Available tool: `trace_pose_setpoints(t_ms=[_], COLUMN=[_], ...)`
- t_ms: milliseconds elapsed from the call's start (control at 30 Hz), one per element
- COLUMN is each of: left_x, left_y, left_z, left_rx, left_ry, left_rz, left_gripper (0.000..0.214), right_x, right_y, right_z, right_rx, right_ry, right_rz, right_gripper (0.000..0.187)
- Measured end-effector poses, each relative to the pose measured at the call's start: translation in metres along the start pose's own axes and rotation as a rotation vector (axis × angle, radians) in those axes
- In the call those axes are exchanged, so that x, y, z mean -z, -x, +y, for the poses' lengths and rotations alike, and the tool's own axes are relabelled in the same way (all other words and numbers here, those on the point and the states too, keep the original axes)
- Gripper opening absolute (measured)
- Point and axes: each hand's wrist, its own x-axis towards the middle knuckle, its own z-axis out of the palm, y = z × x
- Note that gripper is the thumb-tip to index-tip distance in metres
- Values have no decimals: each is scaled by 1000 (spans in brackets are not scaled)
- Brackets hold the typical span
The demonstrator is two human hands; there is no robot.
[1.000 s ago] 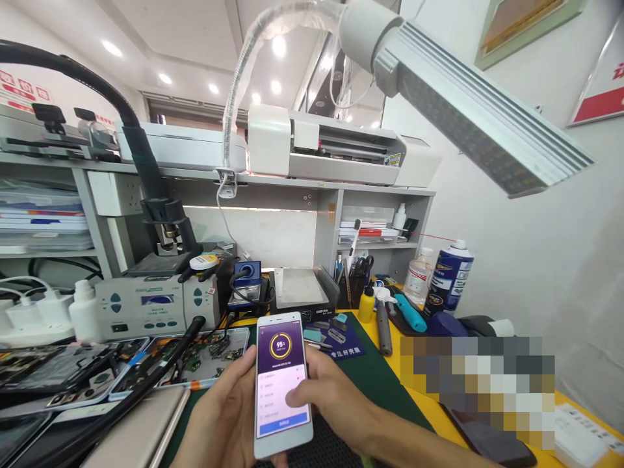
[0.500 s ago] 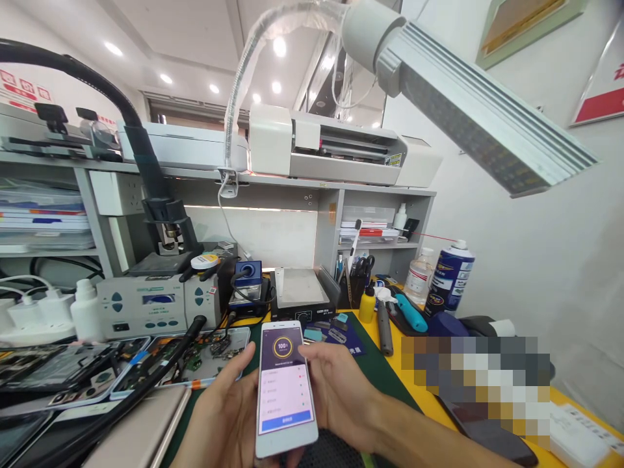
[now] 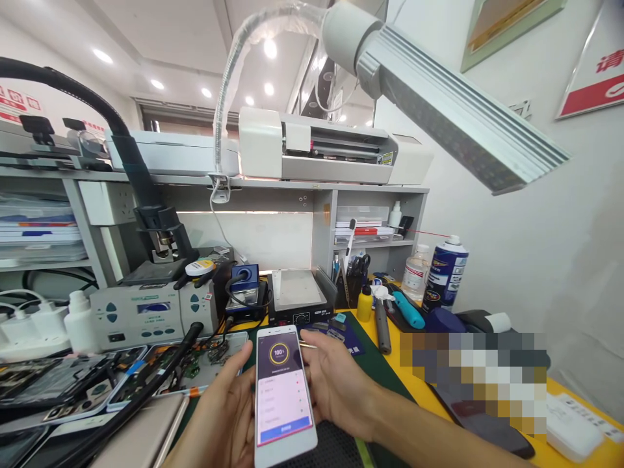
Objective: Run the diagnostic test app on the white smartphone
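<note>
A white smartphone [image 3: 285, 400] stands tilted up between my two hands, its lit screen towards me. A yellow ring around "100" shows on a dark band at the top, with a white list and a blue button below. My left hand [image 3: 221, 406] is closed around the phone's left side, thumb raised beside the edge. From the right, my right hand [image 3: 338, 380] grips the other edge, its thumb near the upper corner. The fingers behind the phone are mostly hidden. A thin pale sliver shows by the right thumb; I cannot make out what it is.
Trays of phone parts [image 3: 166, 364] and a grey rework station [image 3: 151, 312] stand left. Behind the phone is a flat heating plate [image 3: 297, 289]. To the right are a yellow bottle [image 3: 364, 304], a blue spray can [image 3: 444, 276] and a dark phone [image 3: 480, 416]. A lamp [image 3: 453, 104] hangs overhead.
The view has shifted slightly, so the surroundings sit a little further left. Both hands still hold the smartphone, and its screen shows the same page. The pale sliver by the right thumb has become visible.
</note>
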Motion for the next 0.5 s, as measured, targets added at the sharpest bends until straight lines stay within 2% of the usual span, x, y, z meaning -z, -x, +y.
trace_pose_setpoints(t_ms=[133,267,367,500], left_x=[2,6,8,5], left_y=[-2,-5,-7,-5], left_z=[4,4,3,4], left_rx=[-30,46,71,11], left_ry=[-45,-102,-52,-80], left_rz=[-1,-19,-47,-14], left_gripper=[73,83,82,74], right_x=[1,-1,-6,-7], right_y=[0,2,5,6], right_z=[-6,-8,-9,-11], right_rx=[-37,-68,-62,-32], right_ry=[182,210,222,234], right_rz=[-14,-49,-10,52], right_gripper=[61,59,57,56])
